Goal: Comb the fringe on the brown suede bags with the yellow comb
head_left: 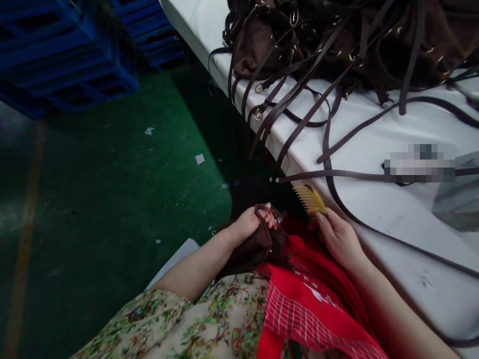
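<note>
A yellow wide-toothed comb [314, 200] is pinched in my right hand [339, 237], its teeth pointing left. My left hand [254, 222] is closed on dark brown cords at the top of a brown bag [252, 249], which rests on my lap. The comb and the left hand are a short way apart. A red apron [322, 299] covers part of my lap beside the bag. The bag's lower part is hidden behind my forearm and the apron.
More dark brown bags [258, 42] lie heaped on a white-covered table [396, 219], their long straps hanging over its edge. A clear plastic bag [460, 194] lies at the table's right. Blue pallets [86, 60] are stacked at the left, and paper scraps [199, 159] litter the green floor.
</note>
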Available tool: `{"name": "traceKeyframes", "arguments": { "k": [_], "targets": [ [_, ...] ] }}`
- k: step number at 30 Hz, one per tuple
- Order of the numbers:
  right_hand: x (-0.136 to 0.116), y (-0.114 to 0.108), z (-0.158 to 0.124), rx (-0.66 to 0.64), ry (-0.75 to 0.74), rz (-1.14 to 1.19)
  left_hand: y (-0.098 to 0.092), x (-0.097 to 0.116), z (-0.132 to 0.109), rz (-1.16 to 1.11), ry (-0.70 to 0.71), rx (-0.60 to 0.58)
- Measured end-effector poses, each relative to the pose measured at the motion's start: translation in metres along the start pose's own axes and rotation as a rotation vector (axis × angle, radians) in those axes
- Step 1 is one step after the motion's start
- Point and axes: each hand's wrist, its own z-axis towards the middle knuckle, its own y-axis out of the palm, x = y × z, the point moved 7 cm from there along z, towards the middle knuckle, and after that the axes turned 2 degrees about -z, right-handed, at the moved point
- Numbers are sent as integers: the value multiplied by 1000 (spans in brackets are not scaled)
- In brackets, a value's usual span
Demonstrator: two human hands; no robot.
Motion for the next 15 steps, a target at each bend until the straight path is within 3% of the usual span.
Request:
{"name": "traceKeyframes", "arguments": {
  "k": [2,4,7,10,15],
  "targets": [
    [-3,-1,1,44,33,159,-23,-3,8,-287,-73,138],
    [-2,8,3,3,87,298,-34,-2,9,-414,-104,165],
    [-7,35,6,-153,116,430,-35,1,7,-426,-94,130],
    [-18,64,6,-319,24,515,-35,-2,5,-414,-93,138],
    [-11,94,3,-454,-61,350,-46,-9,7,-435,-134,219]
  ]
}}
